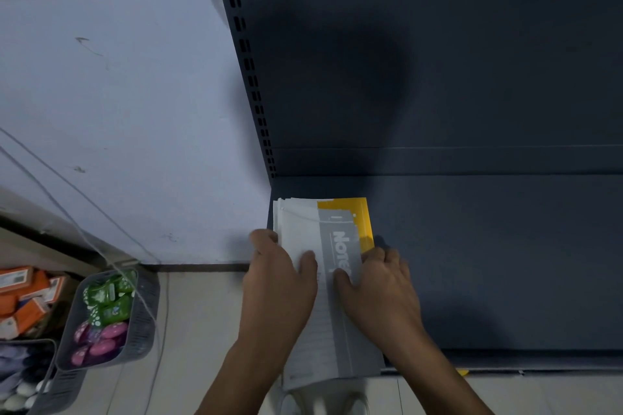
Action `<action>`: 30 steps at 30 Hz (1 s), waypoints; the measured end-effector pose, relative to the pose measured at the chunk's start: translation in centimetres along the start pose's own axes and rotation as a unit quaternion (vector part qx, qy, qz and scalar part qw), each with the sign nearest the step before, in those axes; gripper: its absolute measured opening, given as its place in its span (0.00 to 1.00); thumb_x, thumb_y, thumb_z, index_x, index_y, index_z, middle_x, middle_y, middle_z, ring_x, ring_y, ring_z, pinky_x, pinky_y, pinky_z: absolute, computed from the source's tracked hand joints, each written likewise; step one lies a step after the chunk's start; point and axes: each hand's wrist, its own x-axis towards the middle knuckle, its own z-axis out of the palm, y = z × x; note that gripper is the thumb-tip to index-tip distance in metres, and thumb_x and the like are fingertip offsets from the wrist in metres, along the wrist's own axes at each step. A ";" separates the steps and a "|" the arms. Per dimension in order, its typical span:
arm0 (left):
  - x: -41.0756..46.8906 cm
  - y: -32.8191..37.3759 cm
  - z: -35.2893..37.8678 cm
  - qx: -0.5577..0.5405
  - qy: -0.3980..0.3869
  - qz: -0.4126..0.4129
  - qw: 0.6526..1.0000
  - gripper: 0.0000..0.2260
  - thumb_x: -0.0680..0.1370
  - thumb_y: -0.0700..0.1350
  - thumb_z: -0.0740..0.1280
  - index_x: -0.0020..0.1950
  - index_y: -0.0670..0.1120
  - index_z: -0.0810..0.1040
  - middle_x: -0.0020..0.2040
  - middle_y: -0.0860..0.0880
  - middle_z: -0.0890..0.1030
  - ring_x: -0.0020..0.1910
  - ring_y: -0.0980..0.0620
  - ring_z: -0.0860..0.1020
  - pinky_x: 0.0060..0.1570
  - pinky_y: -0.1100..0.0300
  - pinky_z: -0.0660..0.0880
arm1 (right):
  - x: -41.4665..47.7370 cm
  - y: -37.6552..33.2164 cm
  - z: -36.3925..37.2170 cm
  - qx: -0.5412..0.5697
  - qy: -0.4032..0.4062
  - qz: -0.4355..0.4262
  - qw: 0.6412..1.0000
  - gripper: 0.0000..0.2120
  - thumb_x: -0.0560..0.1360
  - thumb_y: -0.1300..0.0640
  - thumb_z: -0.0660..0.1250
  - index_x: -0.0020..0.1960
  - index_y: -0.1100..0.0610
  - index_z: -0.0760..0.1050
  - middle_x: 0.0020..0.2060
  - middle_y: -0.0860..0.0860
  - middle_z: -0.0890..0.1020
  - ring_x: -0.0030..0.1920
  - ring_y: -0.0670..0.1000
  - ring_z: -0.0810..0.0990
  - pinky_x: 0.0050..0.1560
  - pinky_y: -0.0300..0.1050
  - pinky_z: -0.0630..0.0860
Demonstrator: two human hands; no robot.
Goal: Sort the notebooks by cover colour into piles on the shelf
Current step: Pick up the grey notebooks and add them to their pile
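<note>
**A:** Where are the hands?

**B:** Both are closed on the stack (300,232). The left hand (279,280) has its fingers curled round the stack's left edge and its thumb on top. The right hand (381,283) is curled round the stack's right edge, with its thumb on the grey notebook (340,239).

**A:** And where is the stack?

**B:** It lies flat on the dark shelf (488,263). Its near end hangs over the shelf's front lip, and the slotted post (249,54) rises just behind its far left corner.

**A:** So what's the step?

**B:** Probably separating the top cover. A yellow notebook (357,212) shows at the stack's far right corner, under the grey one. I'd keep the left hand pressing the stack down and slide the grey one off with the right. Then I'd check each cover before laying it to the right of the stack, where there is bare board. The overhanging near end could tip, so I'd push the stack further in first.

**A:** Can you read any writing?

**B:** White letters on the grey cover read "Note", running lengthwise. The right thumb hides the rest. The white page has faint ruled lines, and any print there is too small to read.
</note>
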 end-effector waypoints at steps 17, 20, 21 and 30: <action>3.0 1.1 -0.5 -0.219 -0.086 0.017 0.972 0.09 0.83 0.46 0.65 0.62 0.47 0.76 0.52 0.52 0.82 0.47 0.58 0.81 0.38 0.68 0.73 | 0.8 0.8 -2.6 0.417 -0.035 0.100 0.903 0.11 0.78 0.45 0.71 0.50 0.53 0.77 0.37 0.42 0.86 0.38 0.41 0.85 0.44 0.46 0.83; 2.6 2.0 0.0 -0.221 -0.133 0.050 0.965 0.11 0.83 0.49 0.64 0.65 0.51 0.73 0.53 0.58 0.80 0.48 0.62 0.80 0.40 0.70 0.72 | 0.4 1.8 -3.8 0.456 -0.012 0.086 0.886 0.12 0.81 0.49 0.69 0.42 0.52 0.73 0.21 0.38 0.75 0.23 0.37 0.75 0.32 0.36 0.72; 2.3 2.4 0.3 -0.211 -0.156 0.065 0.963 0.12 0.83 0.49 0.64 0.66 0.52 0.71 0.53 0.59 0.80 0.48 0.63 0.80 0.40 0.70 0.72 | 0.3 2.2 -4.1 0.465 0.005 0.091 0.881 0.12 0.81 0.49 0.69 0.42 0.53 0.73 0.22 0.39 0.76 0.22 0.38 0.74 0.32 0.38 0.73; -1.4 9.1 4.6 -0.105 -0.271 0.181 0.940 0.18 0.83 0.52 0.61 0.73 0.56 0.65 0.51 0.62 0.76 0.45 0.67 0.75 0.37 0.69 0.68 | -3.4 8.1 -9.5 0.543 0.099 0.155 0.819 0.10 0.80 0.57 0.71 0.60 0.57 0.76 0.52 0.54 0.88 0.52 0.56 0.88 0.60 0.59 0.82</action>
